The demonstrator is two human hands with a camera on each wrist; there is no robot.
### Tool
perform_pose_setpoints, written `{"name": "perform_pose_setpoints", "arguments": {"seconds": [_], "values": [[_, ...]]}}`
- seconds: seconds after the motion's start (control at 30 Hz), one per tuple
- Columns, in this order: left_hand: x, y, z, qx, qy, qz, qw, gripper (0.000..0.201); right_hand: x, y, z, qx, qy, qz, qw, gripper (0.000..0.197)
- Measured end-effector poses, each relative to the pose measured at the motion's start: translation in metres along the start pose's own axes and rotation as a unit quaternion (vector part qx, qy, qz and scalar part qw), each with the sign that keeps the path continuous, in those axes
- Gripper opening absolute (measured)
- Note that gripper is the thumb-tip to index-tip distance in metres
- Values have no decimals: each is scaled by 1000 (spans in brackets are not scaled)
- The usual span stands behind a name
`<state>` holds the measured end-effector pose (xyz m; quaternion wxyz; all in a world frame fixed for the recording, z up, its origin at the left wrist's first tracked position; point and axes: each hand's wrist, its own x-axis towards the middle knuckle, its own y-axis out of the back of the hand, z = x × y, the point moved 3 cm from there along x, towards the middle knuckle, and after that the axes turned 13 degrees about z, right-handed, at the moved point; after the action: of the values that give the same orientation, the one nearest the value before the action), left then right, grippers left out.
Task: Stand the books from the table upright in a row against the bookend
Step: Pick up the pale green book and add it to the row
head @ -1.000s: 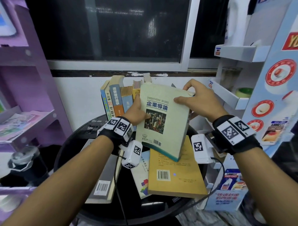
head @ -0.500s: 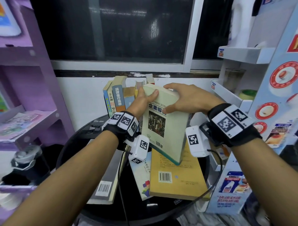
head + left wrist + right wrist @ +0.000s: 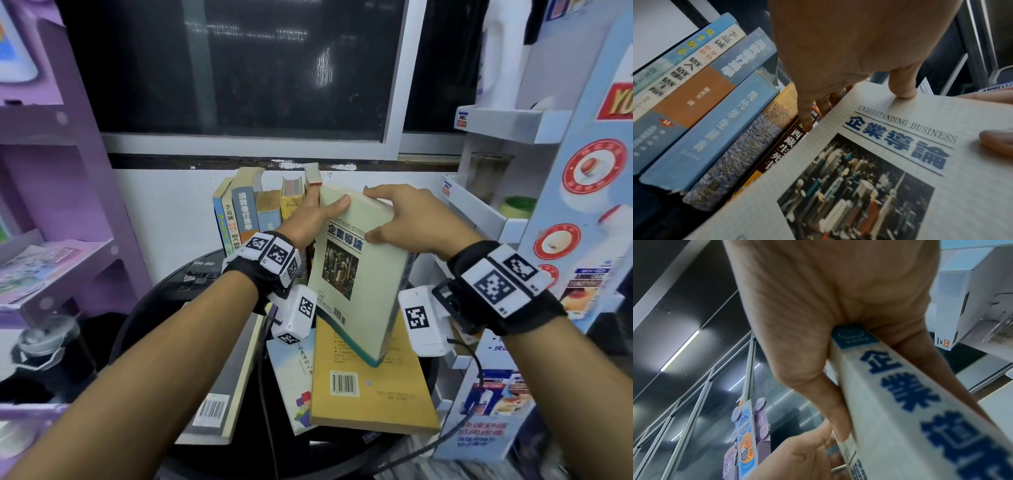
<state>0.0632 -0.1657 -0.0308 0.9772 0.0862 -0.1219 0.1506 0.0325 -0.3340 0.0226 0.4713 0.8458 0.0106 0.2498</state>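
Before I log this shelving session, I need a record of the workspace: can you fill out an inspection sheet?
Surface: round black table, mostly covered by books.
Job's things: pale "Understanding Business" book held tilted, its top edge at the right end of the upright row of books; yellow book, grey book and a thin white book lie flat. Bookend: not visible.
Clutter: binder clips at the table's back left.
Hands: left hand and right hand both grip the pale book's top.
Cables: black cable running from the right wrist camera over the table edge.
Surroundings: purple shelf left, white display rack right, dark window behind.
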Motion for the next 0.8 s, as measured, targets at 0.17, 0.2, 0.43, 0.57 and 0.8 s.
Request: {"name": "perform_pose_setpoints", "arguments": {"seconds": [0.17,0.2,0.43,0.57,0.8], "values": [[14,9,4,56,-47,60,995,50,1,3,6,16,-21,2,1000,68],[18,13,4,67,-52,84,993,48,2,3,7,16,-24,4,1000,68],[39,35,1,169,-65,151,972,53,13,7,10,8,-34,28,999,64],[50,38,-1,211,-67,137,966,55,24,9,9,10,-33,49,998,56],[69,33,-10,274,-74,90,955,63,47,-3,7,-13,-28,75,997,52]]}}
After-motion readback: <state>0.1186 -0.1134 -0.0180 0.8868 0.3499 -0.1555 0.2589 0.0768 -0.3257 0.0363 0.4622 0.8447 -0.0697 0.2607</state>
